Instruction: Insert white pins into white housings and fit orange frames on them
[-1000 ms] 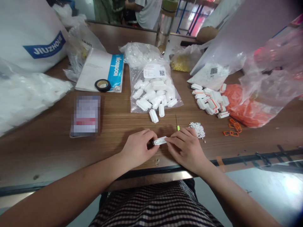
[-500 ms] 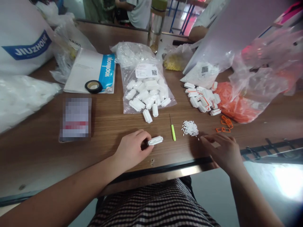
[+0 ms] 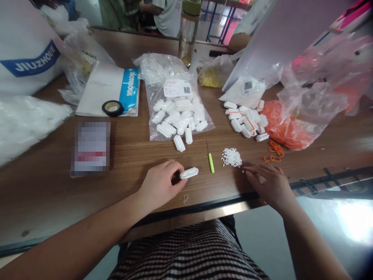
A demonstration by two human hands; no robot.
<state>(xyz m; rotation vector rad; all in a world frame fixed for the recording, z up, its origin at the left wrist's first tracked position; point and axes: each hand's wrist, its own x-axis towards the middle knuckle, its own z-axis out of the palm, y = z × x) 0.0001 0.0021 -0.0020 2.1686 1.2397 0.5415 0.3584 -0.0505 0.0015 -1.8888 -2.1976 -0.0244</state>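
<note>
My left hand (image 3: 161, 181) pinches one end of a white plastic connector housing (image 3: 189, 173), whose row of small holes faces me. It is held just over the table. My right hand (image 3: 269, 184) rests low at the table, right of a heap of tiny white plugs (image 3: 232, 157). Its thumb and forefinger tips come together beside a stray plug; whether something is between them cannot be made out. Between the hands lies a pick with a yellow-green handle (image 3: 211, 163) and a thin metal shaft. Several orange frame-shaped clips (image 3: 275, 149) are beyond my right hand.
A clear bag (image 3: 151, 134) spills white housings at the middle back. Housings with orange clips (image 3: 249, 120) are piled by a bag of orange parts (image 3: 291, 130). A notebook (image 3: 99, 89) carries a tape roll (image 3: 112, 108). A bottle (image 3: 188, 37) stands behind; the table's front edge (image 3: 204, 210) is near.
The whole view has shifted slightly. My right thumb and fingers have drawn closer together near the stray plug. My left hand keeps its hold on the connector housing.
</note>
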